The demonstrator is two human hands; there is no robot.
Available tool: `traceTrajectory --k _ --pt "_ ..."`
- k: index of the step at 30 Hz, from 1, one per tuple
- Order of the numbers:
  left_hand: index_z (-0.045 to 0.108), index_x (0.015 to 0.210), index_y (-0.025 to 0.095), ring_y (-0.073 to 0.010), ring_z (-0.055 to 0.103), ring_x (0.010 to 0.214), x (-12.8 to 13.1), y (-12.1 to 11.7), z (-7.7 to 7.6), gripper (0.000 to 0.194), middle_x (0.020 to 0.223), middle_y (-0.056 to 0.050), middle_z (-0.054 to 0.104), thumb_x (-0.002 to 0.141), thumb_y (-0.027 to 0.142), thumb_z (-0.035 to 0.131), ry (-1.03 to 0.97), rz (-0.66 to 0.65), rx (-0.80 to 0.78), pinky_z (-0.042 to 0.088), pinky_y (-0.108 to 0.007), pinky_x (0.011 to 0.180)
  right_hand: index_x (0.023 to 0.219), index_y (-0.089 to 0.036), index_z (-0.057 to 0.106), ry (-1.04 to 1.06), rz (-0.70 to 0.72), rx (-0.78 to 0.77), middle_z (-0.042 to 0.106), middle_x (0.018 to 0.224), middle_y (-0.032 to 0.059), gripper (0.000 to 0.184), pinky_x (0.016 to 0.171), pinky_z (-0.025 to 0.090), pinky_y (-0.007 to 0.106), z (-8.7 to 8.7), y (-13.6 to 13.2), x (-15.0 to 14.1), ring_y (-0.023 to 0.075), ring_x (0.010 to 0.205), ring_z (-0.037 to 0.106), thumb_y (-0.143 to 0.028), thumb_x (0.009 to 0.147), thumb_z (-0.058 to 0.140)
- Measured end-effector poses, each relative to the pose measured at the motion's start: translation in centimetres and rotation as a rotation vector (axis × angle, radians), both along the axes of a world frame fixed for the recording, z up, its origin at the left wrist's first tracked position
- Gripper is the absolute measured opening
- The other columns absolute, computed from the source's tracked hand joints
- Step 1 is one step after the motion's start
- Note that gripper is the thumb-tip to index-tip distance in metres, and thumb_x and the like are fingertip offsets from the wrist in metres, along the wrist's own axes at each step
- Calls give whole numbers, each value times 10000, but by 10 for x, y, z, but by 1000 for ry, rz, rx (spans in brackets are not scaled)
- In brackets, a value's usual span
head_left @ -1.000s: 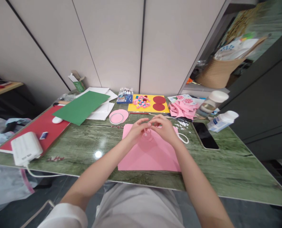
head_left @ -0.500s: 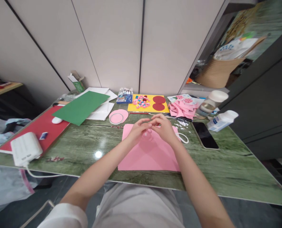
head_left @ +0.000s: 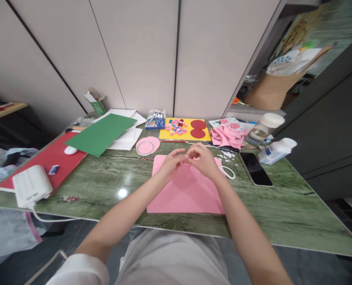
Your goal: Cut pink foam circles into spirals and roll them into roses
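My left hand and my right hand meet fingertip to fingertip just above the far edge of a pink paper sheet on the green marble table. Both hands are closed in a pinch on something too small to make out. A white ring lies on the table just right of my right wrist. A pink oval cut-out with a white ring on it lies beyond my left hand.
Behind the hands are a yellow sheet with two red circles, small pompoms, pink scraps and a paint set. A phone and two bottles are on the right. Green paper, red paper and a white power bank lie left.
A clear round thing that hung under my fingertips in the earlier frames no longer shows. My hands have stayed in almost the same place, fingertips still together.
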State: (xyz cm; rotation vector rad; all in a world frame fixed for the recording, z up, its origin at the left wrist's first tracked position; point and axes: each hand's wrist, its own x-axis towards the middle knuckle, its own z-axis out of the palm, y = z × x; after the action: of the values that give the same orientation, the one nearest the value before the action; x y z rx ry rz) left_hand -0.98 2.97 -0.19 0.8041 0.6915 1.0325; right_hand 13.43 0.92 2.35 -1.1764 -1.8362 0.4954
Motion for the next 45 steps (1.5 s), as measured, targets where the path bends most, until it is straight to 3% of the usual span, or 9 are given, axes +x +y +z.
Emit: traceTrajectory --k 12,23,29,36,40,45 --pt "600 891 157 -81 546 600 -2 5 -2 334 702 15 618 581 156 725 -11 21 55 370 -222 579 923 -254 662 -78 114 10 539 1018 58 237 731 458 297 1 0 0 179 965 527 -132 834 478" --pt "588 914 173 -101 584 609 -2 2 0 371 689 11 644 575 185 740 -27 -17 57 390 -230 600 726 -202 620 25 -21 40 527 938 35 63 686 452 290 -2 2 1 162 858 546 -144 735 596" --pt "603 910 171 -113 590 639 0 -2 2 344 716 -1 648 590 191 729 -24 -50 68 408 -241 615 642 -191 522 35 3 39 523 880 21 121 708 445 302 -2 1 1 157 832 535 -136 706 609" --pt "604 925 158 -140 601 646 0 -6 6 384 733 -34 662 571 194 749 2 -79 71 410 -261 623 655 -198 489 32 12 15 494 832 7 149 637 437 282 -1 0 0 140 726 507 -128 683 617" --pt "596 912 161 -111 580 620 0 -3 4 376 694 -8 647 568 186 747 9 -30 49 384 -234 602 700 -198 543 18 18 1 497 840 0 111 643 445 280 1 -1 2 119 676 512 -120 689 622" --pt "588 903 166 -73 522 541 -2 4 2 355 620 33 593 576 167 727 14 -12 30 352 -217 559 826 -225 646 -3 49 -5 535 943 31 96 665 467 282 5 -1 5 141 774 553 -179 750 610"
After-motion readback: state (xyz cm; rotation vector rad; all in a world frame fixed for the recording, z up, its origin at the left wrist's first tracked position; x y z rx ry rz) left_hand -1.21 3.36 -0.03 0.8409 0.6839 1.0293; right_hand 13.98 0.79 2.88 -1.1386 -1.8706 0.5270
